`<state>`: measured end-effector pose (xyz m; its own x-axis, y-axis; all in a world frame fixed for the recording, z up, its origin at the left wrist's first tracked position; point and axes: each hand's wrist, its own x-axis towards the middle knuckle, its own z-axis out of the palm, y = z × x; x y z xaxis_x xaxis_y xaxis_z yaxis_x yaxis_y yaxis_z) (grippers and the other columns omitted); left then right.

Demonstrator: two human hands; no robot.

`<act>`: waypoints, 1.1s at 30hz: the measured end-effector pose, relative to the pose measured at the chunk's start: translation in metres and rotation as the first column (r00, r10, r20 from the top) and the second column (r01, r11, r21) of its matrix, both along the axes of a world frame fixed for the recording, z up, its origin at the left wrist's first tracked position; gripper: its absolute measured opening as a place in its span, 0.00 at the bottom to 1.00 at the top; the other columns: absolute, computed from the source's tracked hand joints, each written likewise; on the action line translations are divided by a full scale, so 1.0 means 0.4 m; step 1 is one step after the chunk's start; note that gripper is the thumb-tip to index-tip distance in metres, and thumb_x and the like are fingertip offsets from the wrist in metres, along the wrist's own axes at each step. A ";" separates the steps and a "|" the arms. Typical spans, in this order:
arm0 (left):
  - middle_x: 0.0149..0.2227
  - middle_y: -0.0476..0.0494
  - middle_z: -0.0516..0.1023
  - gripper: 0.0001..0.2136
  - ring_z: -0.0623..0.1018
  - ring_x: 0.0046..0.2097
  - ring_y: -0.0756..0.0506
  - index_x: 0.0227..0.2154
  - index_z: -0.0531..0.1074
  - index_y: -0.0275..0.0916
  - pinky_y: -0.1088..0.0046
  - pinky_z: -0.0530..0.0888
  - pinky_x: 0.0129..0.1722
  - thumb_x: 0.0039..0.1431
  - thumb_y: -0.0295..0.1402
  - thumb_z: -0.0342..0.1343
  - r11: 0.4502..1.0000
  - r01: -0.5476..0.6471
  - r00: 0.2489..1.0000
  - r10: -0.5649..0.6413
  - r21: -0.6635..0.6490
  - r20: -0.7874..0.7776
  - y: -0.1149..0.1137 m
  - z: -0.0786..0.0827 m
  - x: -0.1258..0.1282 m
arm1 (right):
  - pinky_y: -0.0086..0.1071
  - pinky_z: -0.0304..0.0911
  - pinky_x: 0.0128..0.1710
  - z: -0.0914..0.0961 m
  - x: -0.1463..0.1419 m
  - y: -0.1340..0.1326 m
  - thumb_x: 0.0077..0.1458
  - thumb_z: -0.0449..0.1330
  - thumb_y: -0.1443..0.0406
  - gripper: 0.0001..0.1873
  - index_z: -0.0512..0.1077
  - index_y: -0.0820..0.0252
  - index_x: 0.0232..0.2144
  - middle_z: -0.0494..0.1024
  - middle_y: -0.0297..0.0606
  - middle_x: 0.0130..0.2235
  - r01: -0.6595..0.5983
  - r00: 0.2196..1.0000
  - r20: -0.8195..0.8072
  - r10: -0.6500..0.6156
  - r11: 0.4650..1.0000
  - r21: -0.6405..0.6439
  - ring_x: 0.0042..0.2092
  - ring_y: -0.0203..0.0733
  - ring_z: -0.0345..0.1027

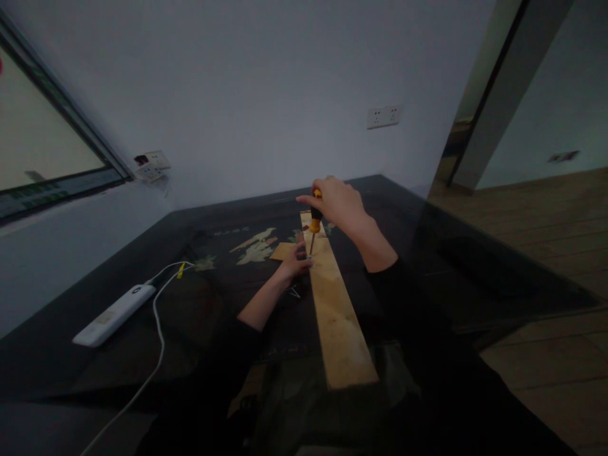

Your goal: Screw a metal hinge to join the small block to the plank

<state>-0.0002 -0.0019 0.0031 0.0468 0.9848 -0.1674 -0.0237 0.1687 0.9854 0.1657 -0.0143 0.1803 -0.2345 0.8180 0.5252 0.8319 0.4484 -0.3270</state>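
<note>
A long pale wooden board (335, 304) lies lengthwise, its near end jutting past the front edge of the black table. My right hand (339, 201) is closed around the yellow-and-black handle of a screwdriver (315, 221). The shaft points down and slightly left to the board's left side. At its tip, my left hand (293, 261) pinches a small shiny screw (310, 256), mostly hidden by the fingers. Beside the left wrist lie several thin metal pieces (294, 292), probably screws. A small flat wooden piece (281, 251) sits partly behind the left hand.
The black table (199, 221) carries a bird-and-flower picture and stands against the wall. A white power strip (116, 313) lies at left, with its white cable (161, 342) running off the front edge. Wall sockets (384, 116) are above the table.
</note>
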 end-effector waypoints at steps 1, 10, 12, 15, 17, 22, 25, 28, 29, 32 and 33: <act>0.51 0.35 0.71 0.38 0.77 0.39 0.47 0.62 0.60 0.42 0.72 0.76 0.35 0.46 0.20 0.65 1.000 -0.003 1.000 0.003 0.000 -0.004 0.000 0.001 0.000 | 0.36 0.59 0.38 0.002 0.007 0.002 0.58 0.56 0.50 0.22 0.75 0.59 0.45 0.76 0.48 0.46 -0.044 0.999 -0.013 0.044 0.999 -0.003 0.41 0.46 0.69; 0.54 0.34 0.69 0.38 0.77 0.39 0.47 0.61 0.60 0.42 0.73 0.75 0.34 0.46 0.19 0.64 1.000 -0.010 1.000 0.009 -0.010 -0.022 0.006 -0.003 -0.002 | 0.35 0.58 0.39 0.012 0.006 0.002 0.59 0.55 0.65 0.12 0.77 0.57 0.41 0.75 0.44 0.45 -0.074 0.997 -0.001 0.073 0.997 -0.015 0.42 0.43 0.68; 0.53 0.34 0.69 0.38 0.77 0.39 0.47 0.61 0.60 0.42 0.73 0.75 0.34 0.46 0.20 0.64 1.000 -0.007 1.000 0.006 -0.005 -0.020 0.007 -0.006 -0.002 | 0.36 0.58 0.38 0.007 -0.007 -0.003 0.60 0.56 0.58 0.14 0.77 0.58 0.41 0.75 0.46 0.45 0.032 0.999 -0.005 -0.032 0.999 0.005 0.42 0.45 0.69; 0.53 0.34 0.69 0.38 0.77 0.40 0.47 0.61 0.60 0.41 0.72 0.76 0.34 0.46 0.20 0.65 1.000 -0.005 1.000 0.005 -0.003 -0.011 0.005 -0.005 -0.002 | 0.37 0.59 0.38 0.000 -0.008 0.000 0.60 0.55 0.51 0.20 0.77 0.59 0.42 0.76 0.47 0.44 0.053 0.998 -0.017 -0.053 0.999 -0.009 0.42 0.46 0.69; 0.54 0.33 0.68 0.37 0.77 0.39 0.47 0.61 0.59 0.41 0.72 0.76 0.34 0.47 0.20 0.64 1.000 -0.008 1.000 0.008 -0.004 -0.010 0.001 -0.002 -0.002 | 0.36 0.59 0.39 -0.001 0.006 0.010 0.59 0.57 0.52 0.19 0.76 0.58 0.44 0.76 0.46 0.45 -0.017 0.999 -0.029 0.016 0.999 -0.028 0.42 0.46 0.69; 0.51 0.34 0.70 0.35 0.76 0.37 0.48 0.62 0.59 0.40 0.73 0.75 0.32 0.50 0.20 0.62 1.000 0.017 1.000 -0.017 0.011 -0.009 -0.005 0.003 -0.002 | 0.34 0.59 0.40 0.003 0.042 0.034 0.56 0.58 0.66 0.15 0.76 0.56 0.46 0.77 0.40 0.41 -0.214 0.977 -0.032 0.213 0.975 -0.064 0.40 0.40 0.68; 0.50 0.36 0.71 0.36 0.77 0.37 0.48 0.62 0.59 0.41 0.73 0.75 0.33 0.49 0.20 0.62 1.000 0.021 1.000 -0.021 0.012 -0.006 -0.006 0.004 -0.003 | 0.35 0.59 0.39 0.003 0.029 0.029 0.57 0.58 0.63 0.12 0.78 0.57 0.41 0.78 0.42 0.40 -0.121 0.992 -0.024 0.120 0.991 -0.049 0.40 0.42 0.69; 0.51 0.36 0.71 0.37 0.77 0.37 0.48 0.62 0.59 0.42 0.74 0.75 0.33 0.48 0.20 0.64 1.000 0.009 1.000 -0.009 0.005 -0.026 -0.007 0.005 -0.003 | 0.37 0.58 0.37 0.000 0.002 0.015 0.58 0.57 0.53 0.18 0.78 0.60 0.39 0.78 0.47 0.40 0.042 0.999 -0.023 -0.043 0.999 -0.031 0.40 0.47 0.70; 0.51 0.35 0.70 0.37 0.77 0.37 0.48 0.62 0.59 0.42 0.74 0.75 0.33 0.48 0.21 0.64 1.000 0.009 1.000 -0.009 0.004 -0.028 -0.007 0.005 -0.003 | 0.38 0.58 0.37 0.000 -0.003 0.011 0.58 0.56 0.51 0.20 0.78 0.60 0.39 0.78 0.48 0.40 0.061 0.998 -0.027 -0.062 0.998 -0.034 0.40 0.47 0.70; 0.51 0.35 0.70 0.38 0.77 0.38 0.48 0.62 0.59 0.42 0.74 0.75 0.34 0.48 0.21 0.64 1.000 0.008 1.000 -0.008 0.002 -0.028 -0.007 0.004 -0.003 | 0.37 0.59 0.38 0.002 0.003 0.010 0.58 0.57 0.51 0.22 0.76 0.59 0.44 0.78 0.47 0.42 -0.023 0.999 -0.049 0.021 0.999 -0.044 0.41 0.47 0.69; 0.51 0.36 0.70 0.38 0.77 0.38 0.48 0.62 0.59 0.42 0.74 0.75 0.34 0.48 0.21 0.64 1.000 0.009 1.000 -0.009 0.002 -0.026 -0.006 0.003 -0.004 | 0.37 0.59 0.39 0.003 0.012 0.013 0.57 0.57 0.52 0.21 0.75 0.58 0.46 0.78 0.46 0.43 -0.080 0.995 -0.056 0.077 0.996 -0.046 0.42 0.46 0.69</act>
<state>-0.0016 -0.0042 0.0041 0.0512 0.9847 -0.1666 0.0037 0.1667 0.9860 0.1706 -0.0092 0.1817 -0.2714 0.8227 0.4995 0.7753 0.4943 -0.3931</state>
